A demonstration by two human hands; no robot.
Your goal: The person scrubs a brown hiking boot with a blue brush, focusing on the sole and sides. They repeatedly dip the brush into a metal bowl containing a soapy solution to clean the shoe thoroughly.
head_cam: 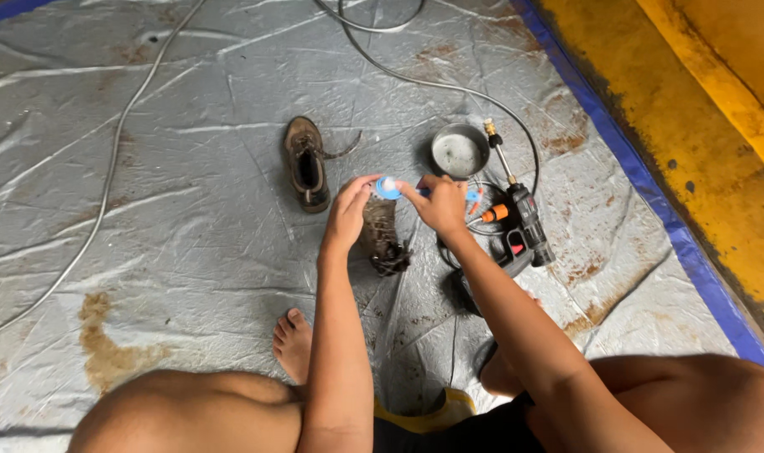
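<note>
Your left hand [346, 211] and right hand [440, 204] both pinch a small blue-and-white item [388, 187], likely a cap or brush head, held up over the muddy shoe [383, 236] so both stay in reach. Second shoe [306, 164], metal bowl [459, 151] and pressure-washer gun [523, 225] ring them mid-tarp [189, 226], clear of its blue right edge.

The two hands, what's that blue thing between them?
A small blue and white cap-like piece sits between the left hand and right hand, pinched by both sets of fingertips, in the head view.

Two muddy shoes [306, 164], one metal bowl [459, 152], one spray gun [524, 225], two hoses [105, 184].
</note>
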